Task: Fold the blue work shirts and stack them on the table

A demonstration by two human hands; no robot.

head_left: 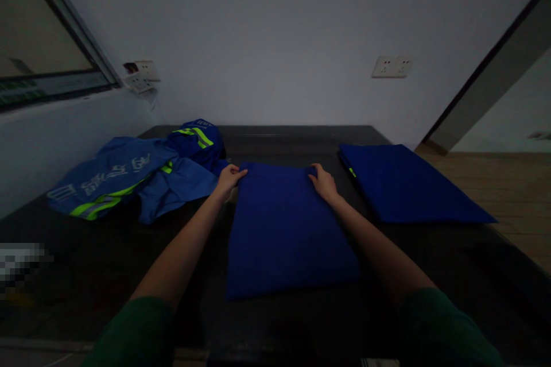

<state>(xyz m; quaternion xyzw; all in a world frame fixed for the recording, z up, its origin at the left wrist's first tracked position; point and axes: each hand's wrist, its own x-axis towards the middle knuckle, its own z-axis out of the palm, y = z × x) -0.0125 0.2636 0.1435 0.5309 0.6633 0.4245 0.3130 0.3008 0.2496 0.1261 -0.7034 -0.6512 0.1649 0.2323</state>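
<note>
A dark blue folded garment (286, 229) lies flat on the black table, in front of me. Its far left corner is pinched between the thumb and fingers of my left hand (231, 177). At the far right corner, my right hand (323, 182) grips the cloth in the same way. The near edge of the garment rests on the table. Left of my left hand is a loose pile of blue work clothes (116, 169) with yellow-green reflective strips and white lettering. To the right lies another neatly folded blue garment (413, 183), a bit of yellow-green showing at its left edge.
The black table (297, 146) stands against a pale wall (267, 39). Wall sockets (391, 66) are at the right, and more sockets (146, 71) at the left, near a window (43, 28). Wooden floor (486, 183) shows beyond the table's right edge.
</note>
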